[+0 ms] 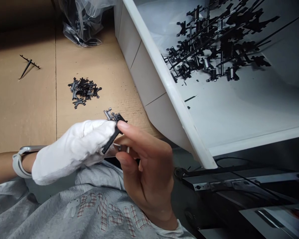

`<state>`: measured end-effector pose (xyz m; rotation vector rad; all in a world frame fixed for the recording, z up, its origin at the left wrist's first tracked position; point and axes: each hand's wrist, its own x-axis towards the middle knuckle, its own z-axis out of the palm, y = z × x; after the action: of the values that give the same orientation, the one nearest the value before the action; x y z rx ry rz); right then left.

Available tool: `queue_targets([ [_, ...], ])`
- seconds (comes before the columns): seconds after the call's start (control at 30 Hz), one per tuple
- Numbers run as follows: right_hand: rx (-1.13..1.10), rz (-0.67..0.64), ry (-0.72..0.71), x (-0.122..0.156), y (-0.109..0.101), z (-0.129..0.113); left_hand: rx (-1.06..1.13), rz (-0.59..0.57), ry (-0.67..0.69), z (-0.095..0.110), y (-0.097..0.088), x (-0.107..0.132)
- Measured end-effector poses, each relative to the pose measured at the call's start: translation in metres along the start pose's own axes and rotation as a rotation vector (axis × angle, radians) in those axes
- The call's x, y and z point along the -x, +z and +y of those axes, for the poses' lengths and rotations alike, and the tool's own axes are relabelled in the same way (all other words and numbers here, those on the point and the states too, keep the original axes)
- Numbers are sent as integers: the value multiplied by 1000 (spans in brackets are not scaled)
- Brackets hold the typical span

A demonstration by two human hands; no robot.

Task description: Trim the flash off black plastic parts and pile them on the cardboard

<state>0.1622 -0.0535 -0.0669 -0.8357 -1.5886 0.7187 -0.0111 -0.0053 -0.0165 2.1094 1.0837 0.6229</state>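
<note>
My left hand wears a white glove and is closed around a black plastic sprue piece, whose small parts stick up above the fingers. My bare right hand pinches the same piece from the right, with thumb and forefinger pressed on its stem. Both hands are held over my lap, in front of a brown cardboard surface. A small pile of separated black parts lies on the cardboard just beyond my hands.
A white tray, tilted, holds several black sprue frames at the upper right. A clear plastic bag lies at the top. A bare black runner rests at far left. Dark metal equipment sits at lower right.
</note>
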Motion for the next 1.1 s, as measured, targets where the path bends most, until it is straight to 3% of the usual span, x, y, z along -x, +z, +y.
queue_targets([
  [0.13, -35, 19, 2, -2, 1, 0, 564, -201, -225, 5, -5, -10],
  [0.2, -116, 43, 18, -4, 0, 1, 682, -161, -340, 9, -3, -11],
  [0.27, -227, 84, 115, -7, -1, 2, 688, -89, -333, 10, 2, -10],
  [0.33, -332, 77, 286, -11, -3, 2, 518, -33, -171, 8, 5, -8],
  [0.43, -423, 19, 517, -13, -5, 2, -102, 100, 200, 1, 6, -4],
  [0.53, -477, 67, 598, -12, -5, 3, -539, 220, 384, -6, 6, 1],
  [0.67, -575, 58, 565, -14, -4, 10, -490, 271, 359, -7, 9, 1],
  [0.8, -611, 13, 423, -16, -1, 20, -436, 214, 375, -9, 11, -1],
  [0.97, -300, 101, 276, -7, -4, 15, -771, 321, 457, -8, 2, 2],
  [1.1, -56, 59, 264, -2, -8, -3, -931, 290, 547, -2, -10, 4],
])
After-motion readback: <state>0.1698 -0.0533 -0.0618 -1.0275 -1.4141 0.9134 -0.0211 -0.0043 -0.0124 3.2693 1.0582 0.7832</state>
